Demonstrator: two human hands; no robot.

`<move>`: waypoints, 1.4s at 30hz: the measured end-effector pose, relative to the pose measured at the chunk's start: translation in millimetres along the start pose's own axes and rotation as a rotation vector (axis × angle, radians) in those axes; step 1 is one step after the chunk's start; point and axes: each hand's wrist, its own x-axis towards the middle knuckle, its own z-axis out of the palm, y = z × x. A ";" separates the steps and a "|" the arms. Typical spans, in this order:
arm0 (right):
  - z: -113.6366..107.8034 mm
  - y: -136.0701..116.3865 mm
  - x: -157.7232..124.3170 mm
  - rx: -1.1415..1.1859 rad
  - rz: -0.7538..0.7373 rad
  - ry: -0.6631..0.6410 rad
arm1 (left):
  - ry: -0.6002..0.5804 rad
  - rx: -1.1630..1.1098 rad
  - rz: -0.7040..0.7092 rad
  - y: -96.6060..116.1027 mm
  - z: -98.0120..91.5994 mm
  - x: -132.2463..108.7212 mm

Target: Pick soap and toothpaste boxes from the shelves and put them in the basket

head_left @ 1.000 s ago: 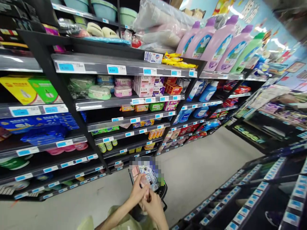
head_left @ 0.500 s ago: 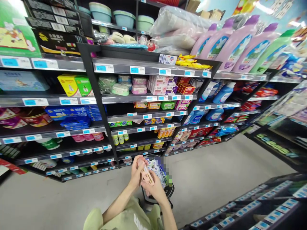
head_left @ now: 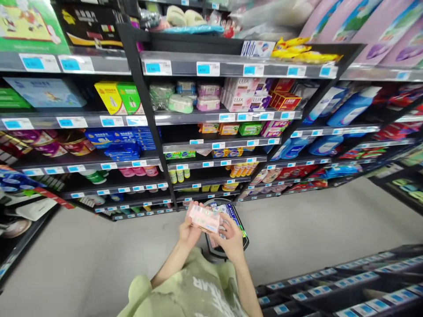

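Observation:
A pink box (head_left: pixel 203 219), probably a soap pack, lies between my two hands with its broad printed face up. My left hand (head_left: pixel 189 232) grips its left end, thumb along the near edge. At the other end my right hand (head_left: pixel 231 237) holds the box with its fingers bent around the corner. The print on it is too blurred to read. Below and behind the hands is a dark shopping basket (head_left: pixel 245 243) with blue and white packages (head_left: pixel 228 211) in it. Part of the basket is hidden by the box and my right hand.
Ahead stands a shelf unit (head_left: pixel 188 119) with price tags, holding LUX soap boxes (head_left: pixel 243 94), small orange and green packs and yellow bottles. Blue bottles (head_left: pixel 353 105) lean on the right. Another low rack (head_left: pixel 330 286) runs along the lower right. Grey floor (head_left: pixel 297 224) lies between.
The pink box has been turned from its narrow side to show its broad face, and lies more level. My view has moved closer to the shelves and tilted down.

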 end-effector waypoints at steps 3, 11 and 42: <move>5.2 2.0 -4.4 0.005 -0.041 0.015 | -0.055 -0.025 0.046 7.6 6.9 -1.0; 2.9 0.2 -12.6 -0.109 -0.211 -0.006 | -0.053 0.002 0.095 10.3 24.3 -5.8; 6.3 4.8 -14.5 -0.093 -0.159 0.181 | -0.246 0.161 -0.001 29.9 24.0 -23.1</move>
